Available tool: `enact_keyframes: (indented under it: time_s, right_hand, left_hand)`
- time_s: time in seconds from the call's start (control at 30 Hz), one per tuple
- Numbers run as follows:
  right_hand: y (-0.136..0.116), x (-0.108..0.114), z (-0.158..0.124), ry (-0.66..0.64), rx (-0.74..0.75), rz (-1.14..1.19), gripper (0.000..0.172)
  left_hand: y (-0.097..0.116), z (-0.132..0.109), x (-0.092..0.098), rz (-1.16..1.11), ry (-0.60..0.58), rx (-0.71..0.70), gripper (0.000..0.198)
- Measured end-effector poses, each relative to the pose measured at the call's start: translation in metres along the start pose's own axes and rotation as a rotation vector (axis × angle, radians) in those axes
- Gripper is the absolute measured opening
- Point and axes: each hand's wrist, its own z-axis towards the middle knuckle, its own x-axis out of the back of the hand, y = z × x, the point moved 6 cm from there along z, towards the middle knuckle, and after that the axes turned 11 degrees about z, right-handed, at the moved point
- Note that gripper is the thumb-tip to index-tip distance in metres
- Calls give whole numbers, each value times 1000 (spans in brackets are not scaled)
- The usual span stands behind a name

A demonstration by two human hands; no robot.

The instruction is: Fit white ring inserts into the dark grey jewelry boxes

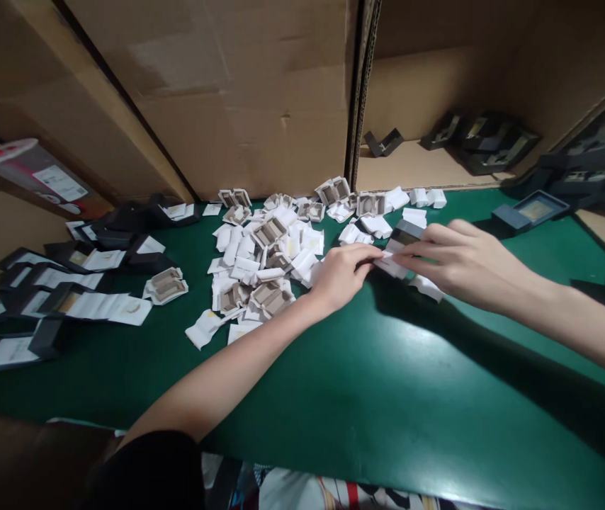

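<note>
My left hand (341, 275) and my right hand (459, 261) meet over the green table (366, 397), fingertips together on a small white folded card insert (394, 262). A small dark grey box (407, 232) sits under the right hand's fingers, touching the insert. Just left of my left hand lies a heap of white folded inserts (265, 262). More white inserts (382, 205) lie scattered behind both hands.
Flat dark box lids with white cards (69, 290) are spread at the left. An open dark box (530, 211) stands at the right, with more dark boxes (488, 142) on a cardboard shelf. Cardboard walls (239, 99) stand behind the table.
</note>
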Motion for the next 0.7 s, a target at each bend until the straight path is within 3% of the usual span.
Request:
enact_keyframes:
  time_s: [0.17, 0.23, 0.37, 0.53, 0.7]
  right_hand:
    - [12, 12, 12, -21, 82, -105, 24]
    - [24, 8, 12, -66, 115, -41, 21]
    - [36, -3, 4, -106, 76, 123, 33]
    - [22, -3, -4, -85, -113, 91, 33]
    - [14, -3, -2, -67, -70, 169, 29]
  left_hand:
    - [0, 1, -2, 72, -27, -55, 24]
    - [3, 0, -3, 126, -31, -93, 24]
    - [13, -1, -5, 252, -55, -165, 23]
    - [23, 2, -5, 362, -107, -160, 29]
    - [26, 4, -6, 372, -133, -213, 19]
